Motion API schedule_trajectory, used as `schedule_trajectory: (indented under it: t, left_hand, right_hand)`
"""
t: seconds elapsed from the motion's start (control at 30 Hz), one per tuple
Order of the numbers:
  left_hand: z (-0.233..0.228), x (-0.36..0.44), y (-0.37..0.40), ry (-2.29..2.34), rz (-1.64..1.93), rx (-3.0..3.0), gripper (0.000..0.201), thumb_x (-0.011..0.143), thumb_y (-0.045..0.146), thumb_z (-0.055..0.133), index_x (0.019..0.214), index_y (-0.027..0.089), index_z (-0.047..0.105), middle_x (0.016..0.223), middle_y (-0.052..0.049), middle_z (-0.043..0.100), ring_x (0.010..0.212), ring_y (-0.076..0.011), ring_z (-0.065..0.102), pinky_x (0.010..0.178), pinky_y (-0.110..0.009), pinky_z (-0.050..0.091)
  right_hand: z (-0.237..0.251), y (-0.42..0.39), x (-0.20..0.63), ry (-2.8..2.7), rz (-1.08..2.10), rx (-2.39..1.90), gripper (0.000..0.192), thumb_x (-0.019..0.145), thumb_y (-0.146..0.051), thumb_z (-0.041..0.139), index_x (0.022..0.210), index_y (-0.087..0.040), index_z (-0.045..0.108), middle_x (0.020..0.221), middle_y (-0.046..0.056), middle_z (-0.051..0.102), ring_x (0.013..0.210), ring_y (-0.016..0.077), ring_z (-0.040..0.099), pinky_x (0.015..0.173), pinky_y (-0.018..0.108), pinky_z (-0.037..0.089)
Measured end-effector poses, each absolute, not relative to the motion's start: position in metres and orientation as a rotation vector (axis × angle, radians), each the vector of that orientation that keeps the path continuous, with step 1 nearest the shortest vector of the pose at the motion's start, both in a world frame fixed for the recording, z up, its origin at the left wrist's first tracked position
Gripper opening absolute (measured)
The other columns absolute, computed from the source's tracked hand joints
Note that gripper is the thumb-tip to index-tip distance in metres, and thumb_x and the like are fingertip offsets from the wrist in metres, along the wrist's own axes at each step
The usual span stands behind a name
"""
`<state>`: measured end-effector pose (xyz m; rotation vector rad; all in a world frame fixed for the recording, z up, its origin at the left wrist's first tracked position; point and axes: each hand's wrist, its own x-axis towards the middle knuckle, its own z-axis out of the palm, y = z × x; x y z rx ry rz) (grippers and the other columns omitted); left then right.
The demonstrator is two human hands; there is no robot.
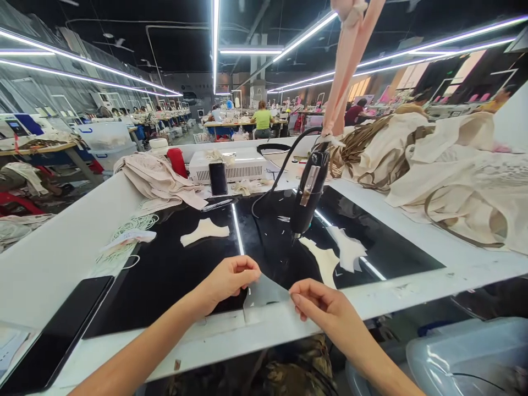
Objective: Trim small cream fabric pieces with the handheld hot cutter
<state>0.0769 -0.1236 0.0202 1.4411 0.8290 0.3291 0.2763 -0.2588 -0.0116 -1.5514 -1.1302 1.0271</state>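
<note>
— Is there any writing you can read?

— No. The labels are too small or blurred.

— What lies around the hands?

— A black mat (173,275) covers the middle of the table (412,286). On it lie pale cut pieces (205,231), and a black tool (309,190) hangs over them on a pink strap (346,66), its tip close to the mat. Toward the far edge stand a white box (231,165) and a phone (218,178). A fabric heap (445,170) fills the far right corner, and white cord (127,231) lies near the left edge.

— And the hands?

— Both are at the near edge. The left hand (226,280) and the right hand (325,308) pinch a thin clear film (264,297) between them, fingers closed on its two ends. The film lies partly on the mat and partly on the white near edge.
</note>
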Motion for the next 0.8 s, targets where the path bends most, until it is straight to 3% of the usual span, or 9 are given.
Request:
schedule_trajectory:
  t: [0.13,0.3,0.4,0.5,0.57,0.63,0.8]
  left_hand:
    - [0.021,0.073,-0.119,0.839,0.333,1.457,0.028,0.078,0.042,0.072,0.084,0.018,0.061,0.064,0.007,0.046,0.055,-0.0061,0.035,0.047,-0.018,0.018]
    - [0.023,0.071,-0.118,0.786,0.365,1.541,0.025,0.080,0.039,0.070,0.086,0.016,0.064,0.082,-0.002,0.067,0.054,-0.0060,0.047,0.043,-0.017,0.025]
    - [0.026,0.071,-0.120,0.728,0.378,1.563,0.019,0.083,0.034,0.067,0.085,0.016,0.062,0.086,-0.004,0.072,0.053,-0.0064,0.052,0.041,-0.016,0.031]
    - [0.030,0.071,-0.123,0.626,0.341,1.539,0.019,0.084,0.033,0.068,0.085,0.015,0.060,0.088,-0.006,0.073,0.053,-0.0070,0.056,0.040,-0.016,0.035]
    - [0.034,0.070,-0.124,0.526,0.298,1.527,0.022,0.085,0.035,0.069,0.087,0.015,0.060,0.090,-0.008,0.074,0.054,-0.0077,0.060,0.039,-0.015,0.036]
    - [0.037,0.070,-0.125,0.463,0.258,1.511,0.025,0.086,0.038,0.070,0.089,0.014,0.061,0.093,-0.009,0.075,0.052,-0.0074,0.062,0.036,-0.014,0.035]
    - [0.037,0.067,-0.118,0.437,0.223,1.471,0.027,0.087,0.040,0.072,0.091,0.015,0.062,0.086,-0.005,0.074,0.043,-0.0044,0.058,0.031,-0.012,0.027]
  right_hand:
    - [-0.008,-0.260,0.268,-1.180,1.017,-1.539,0.028,0.084,-0.052,0.066,0.082,-0.024,0.072,0.063,-0.001,0.056,0.060,0.0161,0.048,0.057,0.028,0.034]
    - [-0.003,-0.261,0.256,-1.184,1.067,-1.477,0.025,0.083,-0.048,0.068,0.079,-0.024,0.070,0.061,-0.001,0.054,0.059,0.0157,0.048,0.057,0.028,0.036]
    - [-0.001,-0.261,0.255,-1.201,1.157,-1.413,0.027,0.083,-0.052,0.069,0.080,-0.025,0.071,0.065,0.000,0.059,0.062,0.0169,0.051,0.059,0.029,0.041]
    - [0.000,-0.260,0.256,-1.193,1.130,-1.374,0.035,0.088,-0.061,0.061,0.090,-0.028,0.073,0.091,0.006,0.070,0.082,0.0229,0.061,0.077,0.033,0.050]
    - [0.001,-0.258,0.255,-1.117,1.060,-1.357,0.036,0.091,-0.063,0.057,0.096,-0.031,0.071,0.109,0.006,0.070,0.099,0.0261,0.062,0.092,0.036,0.049]
    - [0.000,-0.254,0.252,-1.061,1.047,-1.327,0.033,0.091,-0.063,0.058,0.098,-0.032,0.069,0.112,0.006,0.069,0.105,0.0269,0.061,0.099,0.037,0.047]
    - [-0.009,-0.245,0.237,-1.044,1.300,-1.174,0.036,0.087,-0.065,0.063,0.095,-0.030,0.064,0.085,0.001,0.061,0.077,0.0200,0.055,0.074,0.030,0.047]
